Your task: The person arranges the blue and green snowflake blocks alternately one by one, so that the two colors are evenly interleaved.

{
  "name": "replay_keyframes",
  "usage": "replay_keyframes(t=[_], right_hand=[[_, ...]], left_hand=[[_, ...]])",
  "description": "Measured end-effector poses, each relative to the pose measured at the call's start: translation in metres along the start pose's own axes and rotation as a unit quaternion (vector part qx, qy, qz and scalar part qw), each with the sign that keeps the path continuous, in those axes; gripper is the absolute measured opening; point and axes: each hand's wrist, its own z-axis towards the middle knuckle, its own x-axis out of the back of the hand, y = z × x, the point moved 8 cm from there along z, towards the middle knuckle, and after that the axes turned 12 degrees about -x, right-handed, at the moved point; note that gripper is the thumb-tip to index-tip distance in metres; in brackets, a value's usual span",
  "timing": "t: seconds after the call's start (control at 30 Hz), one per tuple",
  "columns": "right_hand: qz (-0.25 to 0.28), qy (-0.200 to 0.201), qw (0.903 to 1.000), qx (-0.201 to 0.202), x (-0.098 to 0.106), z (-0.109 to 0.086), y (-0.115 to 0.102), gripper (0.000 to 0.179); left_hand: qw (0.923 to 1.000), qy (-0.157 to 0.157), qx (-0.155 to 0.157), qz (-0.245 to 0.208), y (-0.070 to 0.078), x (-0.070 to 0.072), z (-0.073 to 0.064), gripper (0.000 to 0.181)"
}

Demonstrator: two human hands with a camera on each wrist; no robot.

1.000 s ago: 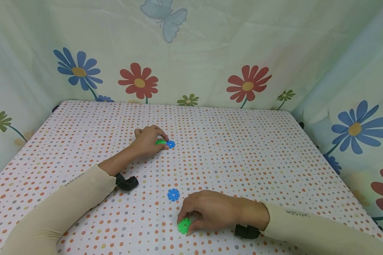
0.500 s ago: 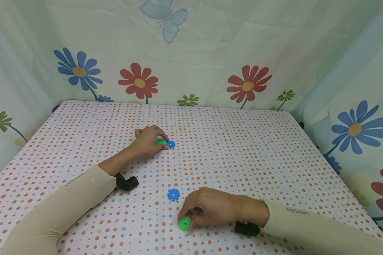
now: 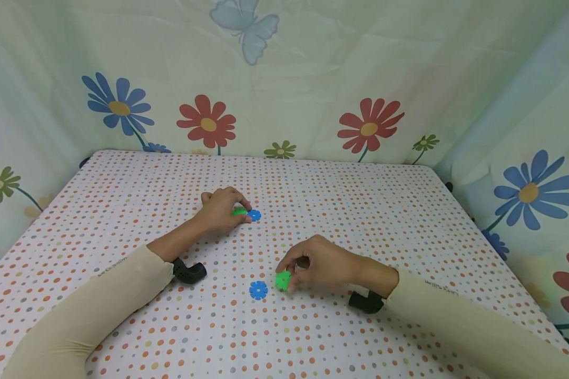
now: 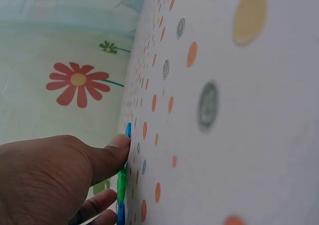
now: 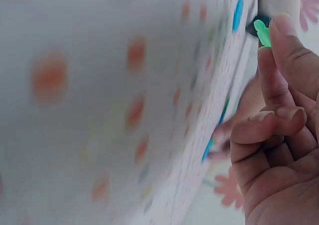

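Observation:
My left hand (image 3: pixel 222 210) holds a few joined plastic snowflake discs against the tabletop, thumb on the near edge and fingers on the far one. A green disc (image 3: pixel 239 211) lies under the fingers, joined to a blue disc (image 3: pixel 254 215) jutting out to the right. The left wrist view has another blue piece (image 4: pixel 120 214) beyond the green one, largely covered by the hand. My right hand (image 3: pixel 324 263) pinches a loose green snowflake disc (image 3: pixel 282 280) between thumb and index finger, above the cloth. Just left of it, a single blue snowflake disc (image 3: pixel 258 290) lies flat.
A white cloth with coloured dots covers the table (image 3: pixel 384 210). Behind and beside it hangs a flower-printed curtain (image 3: pixel 303 79). Black wrist mounts (image 3: pixel 189 271) stick out under both forearms.
My right hand has lifted the green disc and carried it forward, away from the near edge, to beside the loose blue disc. The left hand stays where it was.

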Motion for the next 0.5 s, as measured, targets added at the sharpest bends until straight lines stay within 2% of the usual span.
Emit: replay_keyframes(t=[0.17, 0.3, 0.5], right_hand=[[-0.009, 0.061, 0.9977, -0.027, 0.031, 0.014, 0.015, 0.023], [0.005, 0.108, 0.9917, -0.07, 0.053, 0.026, 0.03, 0.023], [0.023, 0.129, 0.9844, -0.118, 0.069, 0.049, 0.05, 0.024]], left_hand=[[1.0, 0.002, 0.0, 0.0, -0.001, 0.0, 0.0, 0.022], [1.0, 0.001, -0.003, -0.002, 0.0, -0.001, 0.001, 0.022], [1.0, 0.002, -0.002, 0.004, 0.0, 0.0, 0.001, 0.022]])
